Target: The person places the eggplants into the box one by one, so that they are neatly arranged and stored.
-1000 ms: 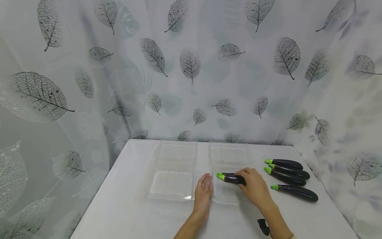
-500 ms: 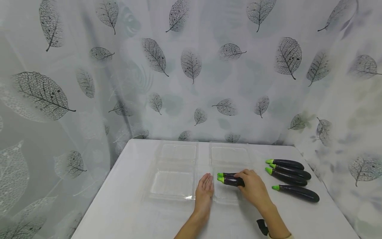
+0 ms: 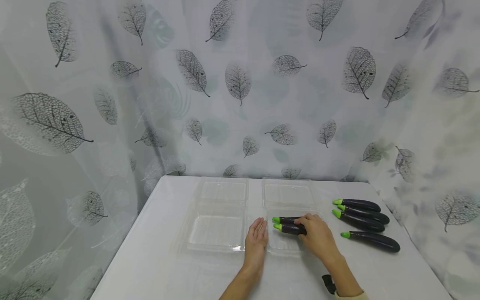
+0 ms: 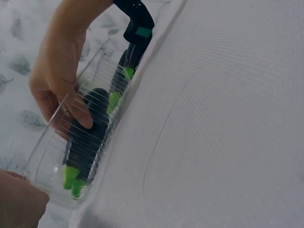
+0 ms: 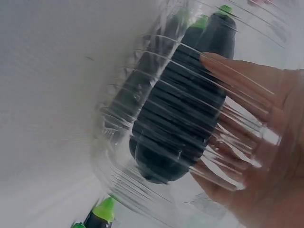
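My right hand (image 3: 316, 233) grips a dark eggplant (image 3: 290, 229) with a bright green stem end, low inside the right clear plastic box (image 3: 279, 248). A second eggplant (image 3: 286, 220) lies in the same box, just behind and parallel to it. Fingers and thumb reach over the wall onto the eggplant in the left wrist view; through the ribbed wall, the right wrist view shows both dark bodies side by side. My left hand (image 3: 256, 241) rests at the box's left side with straight fingers, and part of it shows at the box's end in the left wrist view (image 4: 21, 199).
Several more eggplants (image 3: 361, 221) lie on the white table (image 3: 150, 258) to the right. Another clear box (image 3: 215, 233) stands to the left; both boxes have lids (image 3: 223, 191) folded open toward the back. A leaf-print curtain (image 3: 240, 125) hangs behind the table.
The eggplant in my right hand has shifted slightly toward me, so more of the one behind it shows. My left hand stays in place.
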Available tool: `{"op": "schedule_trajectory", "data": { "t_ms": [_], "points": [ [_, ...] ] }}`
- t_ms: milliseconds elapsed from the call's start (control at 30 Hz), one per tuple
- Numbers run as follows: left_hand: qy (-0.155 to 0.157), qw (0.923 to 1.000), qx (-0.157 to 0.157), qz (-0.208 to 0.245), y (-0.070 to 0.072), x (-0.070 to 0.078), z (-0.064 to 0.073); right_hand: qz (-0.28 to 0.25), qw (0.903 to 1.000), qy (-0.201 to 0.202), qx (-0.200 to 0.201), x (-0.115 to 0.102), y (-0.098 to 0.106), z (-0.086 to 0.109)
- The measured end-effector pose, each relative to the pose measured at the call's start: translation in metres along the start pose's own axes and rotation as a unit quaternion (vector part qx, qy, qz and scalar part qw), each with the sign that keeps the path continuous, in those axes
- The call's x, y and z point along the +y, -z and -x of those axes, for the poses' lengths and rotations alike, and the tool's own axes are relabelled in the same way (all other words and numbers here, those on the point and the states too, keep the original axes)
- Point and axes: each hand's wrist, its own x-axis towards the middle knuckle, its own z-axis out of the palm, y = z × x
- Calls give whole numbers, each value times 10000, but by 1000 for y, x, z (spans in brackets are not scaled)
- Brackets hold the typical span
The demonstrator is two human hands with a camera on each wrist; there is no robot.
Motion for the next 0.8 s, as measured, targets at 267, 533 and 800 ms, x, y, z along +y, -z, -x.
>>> {"op": "schedule_trajectory", "data": {
  "t_ms": [267, 533, 800],
  "points": [
    [-87, 9999, 11, 86, 0, 1, 1, 49, 9997, -138, -208, 4, -6, 0],
    [-224, 9997, -30, 96, -1, 0, 1, 35, 9996, -148, -222, 7, -12, 2],
    [-193, 9998, 18, -32, -1, 0, 1, 2, 9994, -243, -240, 7, -12, 2]
  ]
}}
